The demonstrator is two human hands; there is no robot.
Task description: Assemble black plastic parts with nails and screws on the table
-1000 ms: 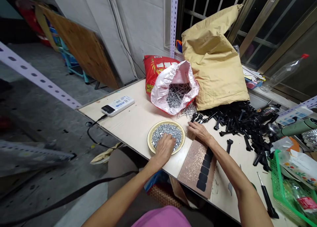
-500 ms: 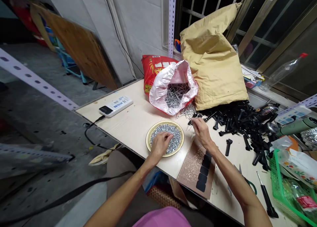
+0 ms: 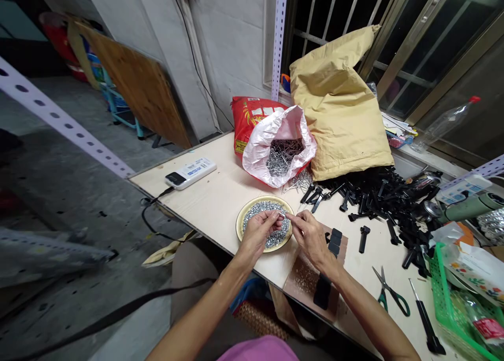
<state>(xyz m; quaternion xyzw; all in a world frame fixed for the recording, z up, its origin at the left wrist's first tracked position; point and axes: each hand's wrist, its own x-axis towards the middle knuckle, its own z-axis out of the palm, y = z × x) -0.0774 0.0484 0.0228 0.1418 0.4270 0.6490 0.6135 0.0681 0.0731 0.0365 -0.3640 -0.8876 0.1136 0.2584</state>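
Note:
Over a shallow yellowish bowl point(image 3: 241, 214) full of small silvery metal pieces point(image 3: 260, 208), my two hands meet at the fingertips. My left hand point(image 3: 258, 235) pinches something tiny and light in colour that I cannot make out. From the right, my right hand point(image 3: 313, 239) brings its closed thumb and forefinger up to the same spot; what they hold is too small to name. Under the right wrist lies a brown board point(image 3: 301, 282) with black rounded pads point(image 3: 323, 292). Loose screws point(image 3: 301, 180) lie beyond the bowl.
A red bag with a white lining point(image 3: 255, 146) holds many screws. Behind it leans a large tan sack point(image 3: 340, 109), with a heap of black plastic parts point(image 3: 370, 193) beside it. Scissors point(image 3: 384, 287), a screwdriver point(image 3: 427, 319), a green basket point(image 3: 441, 287) and a power bank point(image 3: 191, 173) lie around.
My right hand has come from the loose screws down to my left hand over the bowl. My left hand has lifted from the metal pieces. The view has shifted slightly.

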